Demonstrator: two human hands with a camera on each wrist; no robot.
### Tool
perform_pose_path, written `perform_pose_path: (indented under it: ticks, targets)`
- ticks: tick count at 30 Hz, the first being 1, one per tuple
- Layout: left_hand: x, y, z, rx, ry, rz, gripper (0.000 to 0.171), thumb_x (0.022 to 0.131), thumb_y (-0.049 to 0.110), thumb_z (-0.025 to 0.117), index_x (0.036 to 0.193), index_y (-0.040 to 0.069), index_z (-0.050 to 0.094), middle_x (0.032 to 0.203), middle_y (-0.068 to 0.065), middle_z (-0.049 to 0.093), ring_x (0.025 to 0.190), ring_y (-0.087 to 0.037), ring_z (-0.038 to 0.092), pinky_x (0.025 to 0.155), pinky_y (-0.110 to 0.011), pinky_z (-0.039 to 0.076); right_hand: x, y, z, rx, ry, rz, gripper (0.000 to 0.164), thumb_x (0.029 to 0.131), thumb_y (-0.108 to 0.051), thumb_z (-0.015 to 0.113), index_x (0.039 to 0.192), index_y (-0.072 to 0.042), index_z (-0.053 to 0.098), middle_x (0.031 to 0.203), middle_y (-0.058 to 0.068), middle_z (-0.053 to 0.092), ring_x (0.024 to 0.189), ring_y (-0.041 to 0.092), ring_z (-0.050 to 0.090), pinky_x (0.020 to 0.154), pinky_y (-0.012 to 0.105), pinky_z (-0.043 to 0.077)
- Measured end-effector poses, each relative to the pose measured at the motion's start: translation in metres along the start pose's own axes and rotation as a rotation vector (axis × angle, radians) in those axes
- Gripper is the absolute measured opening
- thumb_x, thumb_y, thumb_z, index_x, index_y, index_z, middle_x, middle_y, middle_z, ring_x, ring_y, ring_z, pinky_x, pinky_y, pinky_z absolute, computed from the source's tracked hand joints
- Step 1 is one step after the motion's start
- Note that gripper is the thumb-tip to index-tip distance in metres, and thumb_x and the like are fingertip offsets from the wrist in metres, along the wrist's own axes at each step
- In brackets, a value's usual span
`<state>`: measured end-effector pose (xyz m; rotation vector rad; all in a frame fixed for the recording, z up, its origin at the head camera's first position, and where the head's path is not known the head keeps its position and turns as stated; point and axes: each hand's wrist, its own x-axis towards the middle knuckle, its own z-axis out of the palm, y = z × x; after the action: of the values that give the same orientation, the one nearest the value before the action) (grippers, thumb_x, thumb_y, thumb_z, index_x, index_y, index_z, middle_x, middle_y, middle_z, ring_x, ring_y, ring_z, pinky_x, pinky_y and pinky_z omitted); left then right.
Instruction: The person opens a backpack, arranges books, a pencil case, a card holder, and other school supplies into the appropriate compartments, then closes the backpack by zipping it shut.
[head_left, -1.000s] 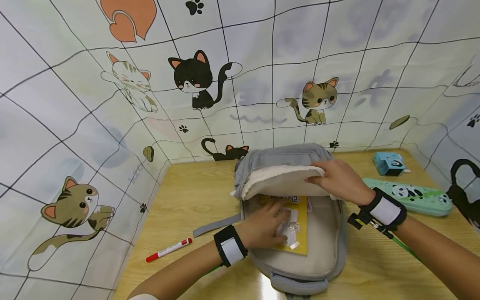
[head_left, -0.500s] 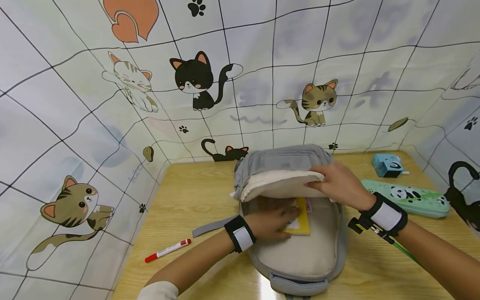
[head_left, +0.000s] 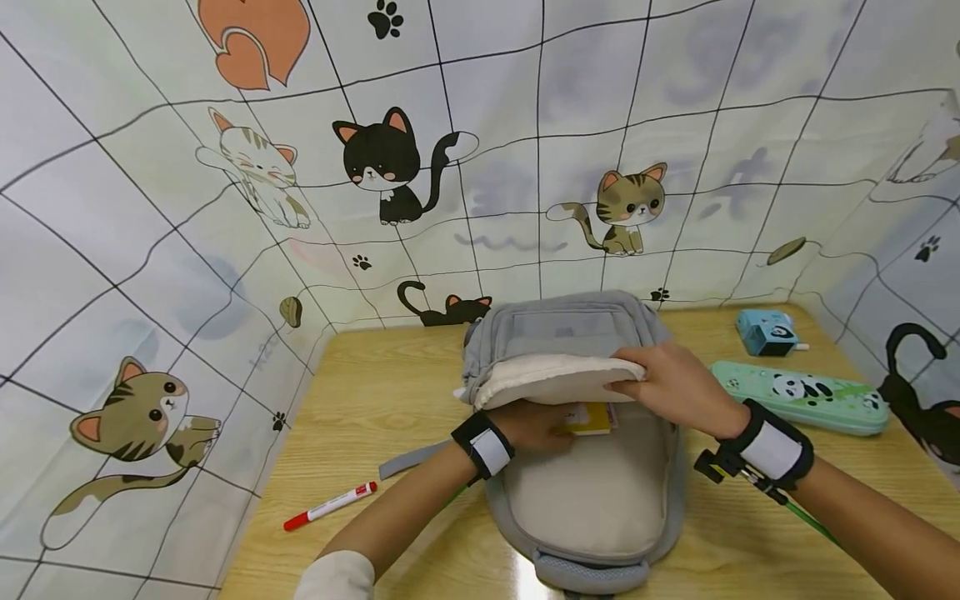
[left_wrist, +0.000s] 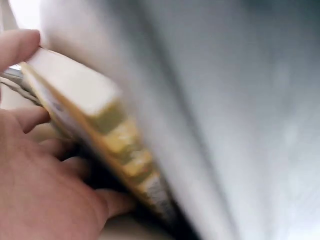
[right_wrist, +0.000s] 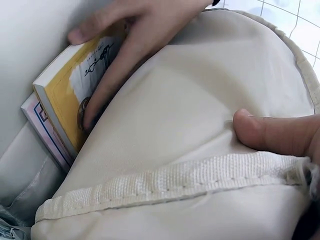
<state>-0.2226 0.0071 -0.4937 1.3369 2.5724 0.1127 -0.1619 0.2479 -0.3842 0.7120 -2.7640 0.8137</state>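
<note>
A grey backpack (head_left: 480,350) lies unzipped on the table, its cream lining (head_left: 588,500) exposed. My right hand (head_left: 671,387) pinches the edge of its raised flap (head_left: 555,379), thumb on the cream inner side. Under that flap, my left hand (head_left: 534,427) presses on a yellow book (right_wrist: 60,112) inside the bag. Its thumb is at the book's page edge and the other fingers spread over the cover. Behind the yellow book a thinner pink-and-white book (right_wrist: 44,127) shows in the right wrist view. The flap hides most of both books from the head view.
A red-and-white marker (head_left: 330,506) lies left of the bag, near a grey strap (head_left: 411,460). On the right are a green panda pencil case (head_left: 798,398) and a small blue panda-printed box (head_left: 767,332). A cat-patterned sheet (head_left: 510,192) hangs behind the wooden table (head_left: 375,383).
My left hand has slid the yellow book deeper under the flap, away from me, so less of its cover shows. My right hand has lowered the flap slightly, keeping its grip.
</note>
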Motion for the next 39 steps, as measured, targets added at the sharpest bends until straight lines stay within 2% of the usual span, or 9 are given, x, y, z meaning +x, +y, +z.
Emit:
perform_pose_path:
  ticks: [4, 10, 13, 18, 21, 25, 28, 32, 39]
  targets:
    - [-0.018, 0.019, -0.005, 0.070, -0.002, 0.049, 0.068, 0.109, 0.045, 0.060, 0.166, 0.017, 0.037, 0.165, -0.002, 0.045, 0.151, -0.013, 0.042, 0.124, -0.025, 0.034, -0.001, 0.000, 0.000, -0.001, -0.002, -0.001, 0.019, 0.089, -0.016, 0.086, 0.107, -0.009, 0.081, 0.097, 0.005, 0.081, 0.068, 0.002, 0.058, 0.060, 0.025, 0.044]
    - [-0.075, 0.044, -0.024, 0.039, 0.023, 0.271, 0.053, 0.110, 0.037, 0.061, 0.157, 0.013, 0.051, 0.164, -0.007, 0.048, 0.153, -0.016, 0.045, 0.123, -0.023, 0.037, -0.013, 0.005, 0.010, -0.039, -0.065, -0.023, 0.019, 0.087, -0.022, 0.089, 0.104, -0.021, 0.080, 0.093, -0.007, 0.078, 0.074, 0.003, 0.064, 0.063, 0.027, 0.050]
    - [-0.102, 0.037, -0.036, -0.165, 0.020, 0.315, 0.037, 0.111, 0.027, 0.060, 0.145, 0.011, 0.064, 0.148, -0.002, 0.065, 0.138, -0.008, 0.059, 0.113, -0.017, 0.046, -0.025, 0.009, 0.017, -0.078, -0.110, -0.037, 0.024, 0.085, -0.021, 0.089, 0.107, -0.023, 0.078, 0.096, -0.007, 0.078, 0.077, 0.006, 0.068, 0.063, 0.029, 0.052]
    - [-0.133, -0.002, -0.052, -0.709, 0.129, 0.328, 0.021, 0.109, 0.008, 0.059, 0.122, 0.002, 0.075, 0.107, -0.010, 0.081, 0.097, -0.012, 0.078, 0.087, -0.028, 0.062, -0.045, 0.013, 0.029, -0.105, -0.229, -0.107, 0.040, 0.084, -0.026, 0.091, 0.119, -0.019, 0.074, 0.116, -0.003, 0.075, 0.099, 0.017, 0.072, 0.076, 0.038, 0.060]
    - [-0.143, -0.032, -0.056, -0.900, 0.307, 0.260, 0.017, 0.109, 0.003, 0.058, 0.116, -0.001, 0.073, 0.093, -0.017, 0.077, 0.083, -0.022, 0.077, 0.079, -0.038, 0.064, -0.055, 0.015, 0.034, -0.091, -0.347, -0.177, 0.058, 0.083, -0.039, 0.092, 0.131, -0.016, 0.069, 0.135, 0.004, 0.068, 0.121, 0.030, 0.067, 0.092, 0.046, 0.060]
    - [-0.143, -0.073, -0.048, -0.874, 0.479, 0.025, 0.019, 0.110, 0.006, 0.057, 0.118, -0.003, 0.072, 0.099, -0.018, 0.075, 0.087, -0.023, 0.073, 0.078, -0.034, 0.062, -0.062, 0.017, 0.041, -0.048, -0.513, -0.215, 0.082, 0.081, -0.062, 0.087, 0.143, -0.015, 0.063, 0.154, 0.011, 0.055, 0.139, 0.041, 0.055, 0.102, 0.051, 0.056]
    - [-0.136, -0.095, -0.029, -0.744, 0.481, -0.134, 0.020, 0.110, 0.008, 0.059, 0.123, -0.001, 0.071, 0.113, -0.016, 0.073, 0.100, -0.025, 0.072, 0.081, -0.031, 0.060, -0.066, 0.018, 0.045, -0.043, -0.556, -0.243, 0.093, 0.080, -0.073, 0.081, 0.149, -0.015, 0.059, 0.160, 0.013, 0.047, 0.142, 0.041, 0.050, 0.104, 0.050, 0.055]
    - [-0.129, -0.105, 0.000, -0.659, 0.398, -0.244, 0.021, 0.106, 0.002, 0.062, 0.126, 0.002, 0.067, 0.125, -0.015, 0.068, 0.117, -0.032, 0.068, 0.091, -0.035, 0.058, -0.064, 0.018, 0.045, -0.027, -0.579, -0.282, 0.089, 0.084, -0.073, 0.078, 0.148, -0.014, 0.060, 0.159, 0.016, 0.047, 0.141, 0.040, 0.050, 0.105, 0.048, 0.055]
    - [-0.120, -0.101, 0.018, -0.753, 0.356, -0.252, 0.018, 0.105, 0.000, 0.059, 0.123, 0.002, 0.064, 0.124, -0.017, 0.068, 0.118, -0.035, 0.069, 0.096, -0.040, 0.058, 0.004, 0.001, 0.021, -0.064, -0.577, -0.158, 0.068, 0.096, -0.057, 0.074, 0.141, -0.008, 0.065, 0.152, 0.015, 0.059, 0.138, 0.038, 0.059, 0.110, 0.056, 0.051]
